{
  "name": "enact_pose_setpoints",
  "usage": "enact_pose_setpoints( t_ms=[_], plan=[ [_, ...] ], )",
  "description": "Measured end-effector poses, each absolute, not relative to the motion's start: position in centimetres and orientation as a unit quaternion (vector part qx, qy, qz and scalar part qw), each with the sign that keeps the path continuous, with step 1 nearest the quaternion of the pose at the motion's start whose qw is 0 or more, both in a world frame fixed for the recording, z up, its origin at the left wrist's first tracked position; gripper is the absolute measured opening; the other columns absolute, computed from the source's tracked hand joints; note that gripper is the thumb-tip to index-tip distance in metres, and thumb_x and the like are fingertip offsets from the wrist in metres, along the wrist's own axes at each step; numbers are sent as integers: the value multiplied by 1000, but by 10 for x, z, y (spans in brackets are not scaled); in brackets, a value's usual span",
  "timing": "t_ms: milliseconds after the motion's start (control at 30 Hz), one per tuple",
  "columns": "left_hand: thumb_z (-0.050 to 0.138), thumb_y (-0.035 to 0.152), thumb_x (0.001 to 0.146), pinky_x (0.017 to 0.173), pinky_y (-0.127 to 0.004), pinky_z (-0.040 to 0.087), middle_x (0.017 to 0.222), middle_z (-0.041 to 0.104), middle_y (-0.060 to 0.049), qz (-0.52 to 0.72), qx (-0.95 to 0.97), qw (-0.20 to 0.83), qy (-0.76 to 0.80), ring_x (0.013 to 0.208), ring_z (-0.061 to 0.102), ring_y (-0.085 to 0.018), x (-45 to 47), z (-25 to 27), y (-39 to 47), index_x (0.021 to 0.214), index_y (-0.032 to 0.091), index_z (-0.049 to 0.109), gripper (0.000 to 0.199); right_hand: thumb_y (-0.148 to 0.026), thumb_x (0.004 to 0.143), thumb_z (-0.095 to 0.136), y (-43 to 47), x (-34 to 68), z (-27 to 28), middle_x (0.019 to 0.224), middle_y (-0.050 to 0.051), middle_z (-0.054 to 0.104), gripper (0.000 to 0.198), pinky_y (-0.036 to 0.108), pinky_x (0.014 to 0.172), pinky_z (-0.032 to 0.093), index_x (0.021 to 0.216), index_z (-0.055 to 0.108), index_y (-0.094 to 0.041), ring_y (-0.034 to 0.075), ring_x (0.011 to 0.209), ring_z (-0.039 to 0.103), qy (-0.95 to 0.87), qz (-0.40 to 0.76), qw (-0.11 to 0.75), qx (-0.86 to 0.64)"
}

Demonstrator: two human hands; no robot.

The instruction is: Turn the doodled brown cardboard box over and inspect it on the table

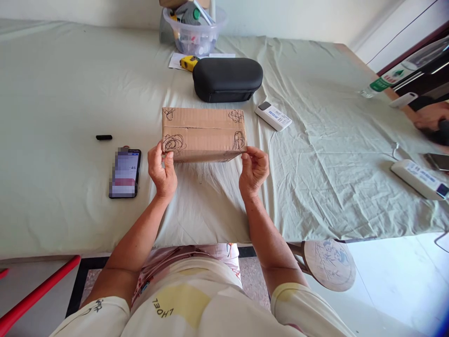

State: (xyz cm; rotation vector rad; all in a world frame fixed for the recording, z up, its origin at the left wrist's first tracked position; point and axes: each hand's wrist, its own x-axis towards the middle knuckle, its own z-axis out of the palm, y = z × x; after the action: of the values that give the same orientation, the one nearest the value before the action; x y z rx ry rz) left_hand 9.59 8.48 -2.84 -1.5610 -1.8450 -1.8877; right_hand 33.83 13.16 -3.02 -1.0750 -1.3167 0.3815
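A brown cardboard box point(204, 131) with black scribbles at its corners is in front of me, over the cloth-covered table point(63, 89). My left hand point(162, 171) pinches its near left corner between thumb and fingers. At the near right corner, my right hand point(254, 171) grips in the same way. The box's top shows a seam running across it. Its underside is hidden, so I cannot tell whether it rests fully on the cloth.
Behind the box lie a black zip case point(228, 79), a yellow tape measure point(189, 62) and a filled plastic basin point(196, 35). A white device point(273, 116) sits right, a phone point(125, 173) and black cap-like piece point(104, 137) left. Another person's hand point(433, 119) is far right.
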Motion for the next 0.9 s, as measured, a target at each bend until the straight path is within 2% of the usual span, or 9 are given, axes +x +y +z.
enact_pose_setpoints(
  t_ms=[133, 267, 367, 500, 633, 800, 900],
  plan=[
    [53, 52, 106, 90, -30, 58, 114, 70, -8, -614, -487, -8, -621, 104, 70, -17, 94, -34, 91, 120, 21, 64, 36, -52, 100, 57, 142, 335, -41, 99, 4, 69, 28, 36, 83, 61, 109, 61, -26, 17, 89, 69, -583, 213, 630, -468],
    [60, 42, 99, 80, -27, 58, 106, 73, -8, -615, -452, -72, -642, 95, 71, -17, 92, -39, 96, 107, 19, 62, 24, -52, 97, 58, 151, 340, -51, 91, 2, 70, 29, 33, 79, 59, 101, 62, -24, 15, 81, 66, -592, 247, 572, -512],
    [62, 38, 95, 77, -26, 57, 102, 74, -8, -602, -453, -91, -652, 93, 72, -17, 89, -39, 96, 102, 20, 61, 19, -45, 93, 60, 151, 344, -53, 91, 3, 72, 22, 35, 80, 58, 99, 62, -24, 16, 80, 67, -613, 255, 522, -535],
    [60, 36, 97, 75, -27, 56, 100, 73, -6, -557, -473, -80, -678, 93, 72, -18, 85, -38, 95, 101, 22, 59, 14, -33, 86, 60, 148, 349, -53, 90, 4, 72, 12, 41, 84, 56, 93, 58, -25, 21, 84, 66, -677, 221, 420, -563],
    [69, 28, 90, 78, -31, 58, 95, 70, -4, -489, -492, -89, -715, 91, 70, -21, 83, -44, 95, 97, 23, 55, 16, -33, 86, 57, 149, 351, -56, 88, 5, 70, 9, 47, 90, 53, 90, 57, -26, 25, 86, 63, -702, 169, 356, -593],
    [72, 23, 85, 86, -38, 60, 94, 66, -4, -465, -507, -74, -722, 94, 68, -23, 80, -55, 98, 93, 23, 53, 20, -39, 84, 64, 151, 347, -64, 84, 3, 66, 17, 45, 87, 52, 88, 53, -27, 24, 83, 59, -700, 167, 373, -586],
    [75, 23, 84, 95, -44, 60, 98, 64, -5, -471, -507, -66, -719, 102, 67, -26, 86, -56, 98, 97, 22, 55, 24, -46, 82, 71, 148, 338, -66, 91, 5, 66, 30, 48, 88, 52, 94, 53, -26, 25, 89, 59, -682, 140, 401, -595]
  ],
)
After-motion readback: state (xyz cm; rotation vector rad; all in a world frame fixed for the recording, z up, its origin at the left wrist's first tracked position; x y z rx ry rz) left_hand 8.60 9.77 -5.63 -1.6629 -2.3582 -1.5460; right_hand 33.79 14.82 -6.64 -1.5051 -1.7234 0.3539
